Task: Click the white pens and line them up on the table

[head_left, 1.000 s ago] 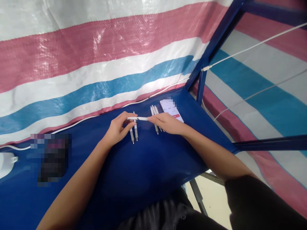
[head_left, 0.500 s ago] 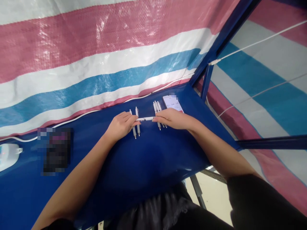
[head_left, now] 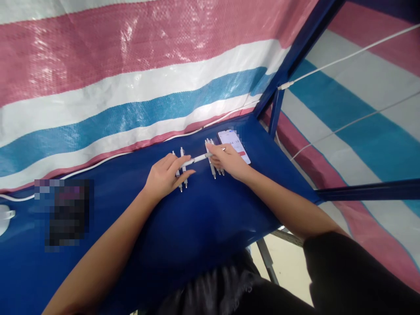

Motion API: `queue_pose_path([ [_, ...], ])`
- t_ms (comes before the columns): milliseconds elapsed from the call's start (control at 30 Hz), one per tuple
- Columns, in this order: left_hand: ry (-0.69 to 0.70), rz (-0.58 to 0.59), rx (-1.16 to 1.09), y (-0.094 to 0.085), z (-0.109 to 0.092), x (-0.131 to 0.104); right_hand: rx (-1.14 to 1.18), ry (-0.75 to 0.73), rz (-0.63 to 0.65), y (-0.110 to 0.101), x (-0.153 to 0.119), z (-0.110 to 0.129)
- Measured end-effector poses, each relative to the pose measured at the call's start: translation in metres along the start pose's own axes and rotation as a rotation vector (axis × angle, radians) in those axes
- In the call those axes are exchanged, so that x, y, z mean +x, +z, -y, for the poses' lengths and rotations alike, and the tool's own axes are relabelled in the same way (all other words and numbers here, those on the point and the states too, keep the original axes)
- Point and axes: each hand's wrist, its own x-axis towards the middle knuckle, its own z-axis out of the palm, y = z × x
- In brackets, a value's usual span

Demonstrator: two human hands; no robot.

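A white pen (head_left: 198, 158) with a grey grip section is held level above the blue table. My right hand (head_left: 228, 159) is closed around its grey end, and the tip pokes out past the fingers. At the pen's other end is my left hand (head_left: 164, 175), open, its thumb spread away from the fingers; whether the index finger touches the pen I cannot tell. Two white pens (head_left: 184, 178) lie side by side under and beside the left hand. Several more white pens (head_left: 213, 172) lie in a row, partly hidden by the right hand.
A lit phone (head_left: 243, 154) lies behind my right hand. On the left of the blue table (head_left: 197, 223) sit a blurred dark object (head_left: 68, 216) and part of a white device (head_left: 4, 218). A striped tarp (head_left: 131, 105) and a blue metal frame (head_left: 277, 109) bound the table.
My left thumb has come away from the pen. My right hand has shifted its hold, now exposing the pen's grey section and tip. The view has moved slightly.
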Motion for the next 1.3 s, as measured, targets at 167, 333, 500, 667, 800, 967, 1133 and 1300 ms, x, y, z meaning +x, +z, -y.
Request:
queue_pose_path([
  [167,0.039,-0.001,0.102,-0.002,-0.002,0.003,0.128,0.079,0.013,0.005,-0.005,0.003],
  [333,-0.056,0.063,-0.066,-0.001,-0.003,-0.001,-0.004,-0.065,0.134,0.000,-0.008,0.005],
  [500,-0.145,0.175,-0.171,0.002,0.007,-0.001,-0.405,-0.188,0.190,-0.023,-0.007,0.016],
  [667,-0.144,0.137,-0.109,0.003,0.019,-0.001,-0.648,-0.198,0.137,-0.035,-0.005,0.020],
  [800,-0.145,0.133,-0.045,0.008,0.024,-0.005,-0.733,-0.288,0.119,-0.038,-0.001,0.016],
  [967,-0.151,0.113,-0.005,0.013,0.028,-0.007,-0.797,-0.292,0.086,-0.043,0.003,0.011],
  [1133,-0.124,0.105,-0.014,0.013,0.029,-0.006,-0.739,-0.273,0.111,-0.044,0.002,0.012],
  [1300,-0.101,0.074,-0.025,0.014,0.028,-0.007,-0.723,-0.316,0.067,-0.045,0.004,0.011],
])
